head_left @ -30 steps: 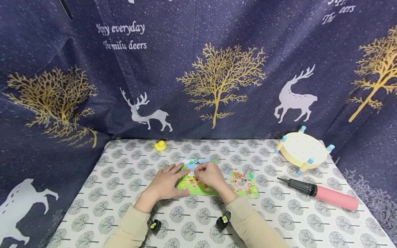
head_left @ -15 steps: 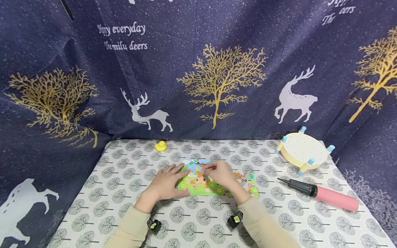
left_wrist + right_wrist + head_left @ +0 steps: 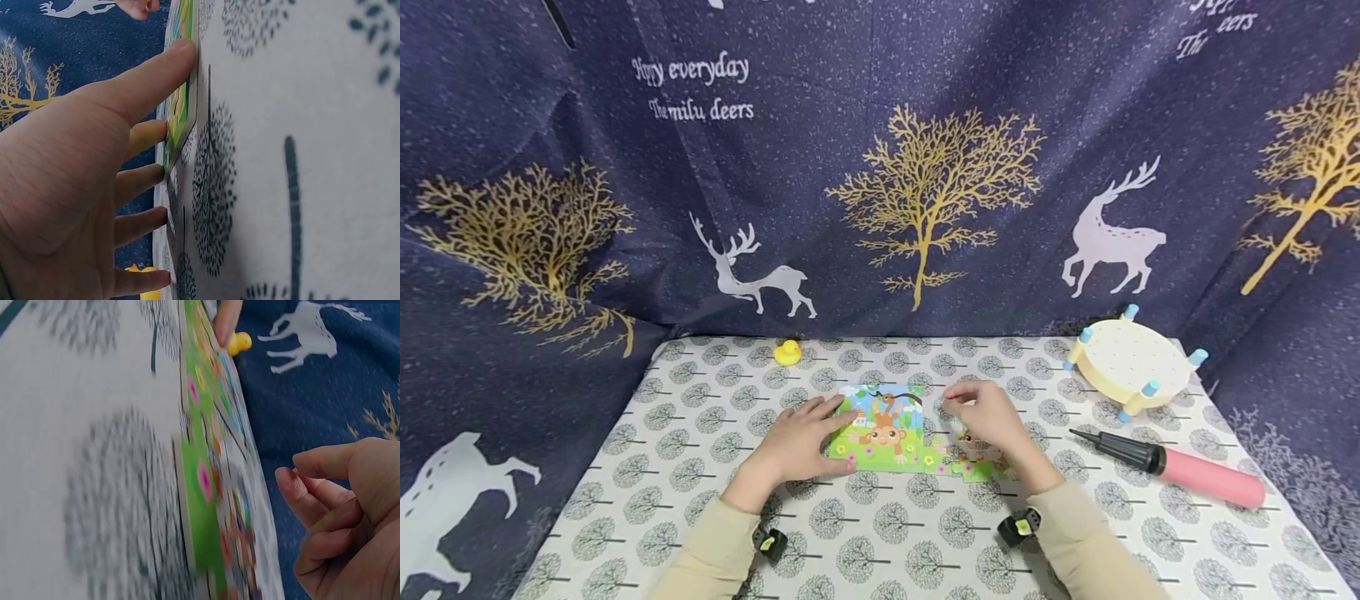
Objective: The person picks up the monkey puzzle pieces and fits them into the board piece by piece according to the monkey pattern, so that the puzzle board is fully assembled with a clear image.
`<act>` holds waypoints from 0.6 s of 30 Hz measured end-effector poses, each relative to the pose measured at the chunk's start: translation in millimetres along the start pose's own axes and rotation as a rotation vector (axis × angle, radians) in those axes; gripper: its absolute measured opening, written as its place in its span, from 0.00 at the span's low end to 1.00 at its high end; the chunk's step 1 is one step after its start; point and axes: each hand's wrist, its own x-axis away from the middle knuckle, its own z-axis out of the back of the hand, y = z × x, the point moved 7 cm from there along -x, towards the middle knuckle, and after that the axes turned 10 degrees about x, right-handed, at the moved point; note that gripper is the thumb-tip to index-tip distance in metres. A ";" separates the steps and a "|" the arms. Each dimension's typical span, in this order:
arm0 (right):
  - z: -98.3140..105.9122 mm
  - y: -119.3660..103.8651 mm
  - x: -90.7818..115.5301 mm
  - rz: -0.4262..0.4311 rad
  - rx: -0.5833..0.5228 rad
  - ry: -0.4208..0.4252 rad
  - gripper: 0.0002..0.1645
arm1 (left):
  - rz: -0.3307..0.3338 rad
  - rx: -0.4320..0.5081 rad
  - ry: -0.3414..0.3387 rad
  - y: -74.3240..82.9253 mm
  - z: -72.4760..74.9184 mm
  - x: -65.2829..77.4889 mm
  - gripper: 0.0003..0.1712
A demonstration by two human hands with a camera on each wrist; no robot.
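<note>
A jigsaw puzzle (image 3: 886, 437) with a monkey hanging from a branch lies flat on the table, its left part joined up. My left hand (image 3: 801, 442) rests at its left edge, fingers spread; in the left wrist view the thumb (image 3: 156, 78) touches the near edge. Past the puzzle's right side, my right hand (image 3: 992, 417) hovers over several puzzle pieces (image 3: 977, 471), partly hiding them. In the right wrist view, the right hand's thumb and forefinger are close together, with nothing seen between them. A green piece with a pink flower (image 3: 203, 506) lies below, blurred.
A yellow rubber duck (image 3: 787, 353) sits at the back left. At the back right stands a round cream stand with blue-tipped legs (image 3: 1131, 362). In front of it lies a pink and black hand pump (image 3: 1172, 468). A dark blue curtain (image 3: 880, 167) hangs behind the table.
My right hand has moved right, from over the joined puzzle to above the pieces beside it, uncovering the monkey and the branch. The left hand has stayed in place.
</note>
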 end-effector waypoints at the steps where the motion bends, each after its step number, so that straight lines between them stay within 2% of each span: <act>1: 3.6 4.2 1.1 -0.010 0.006 -0.002 0.10 | 0.001 0.000 -0.003 -0.2 0.4 0.3 0.52; 5: 15.5 19.8 6.0 -0.016 0.032 -0.018 0.13 | 0.004 -0.007 -0.008 -2.0 1.3 0.7 0.52; 9: 22.2 30.6 10.2 0.017 0.070 -0.040 0.15 | 0.004 -0.006 -0.011 -2.3 2.0 0.8 0.51; 15: 23.1 37.1 15.0 0.078 0.078 -0.080 0.17 | -0.011 0.020 0.003 3.0 3.8 1.7 0.50; 18: 20.9 41.7 16.5 0.075 0.083 -0.102 0.21 | -0.018 0.025 0.012 6.1 2.7 3.7 0.49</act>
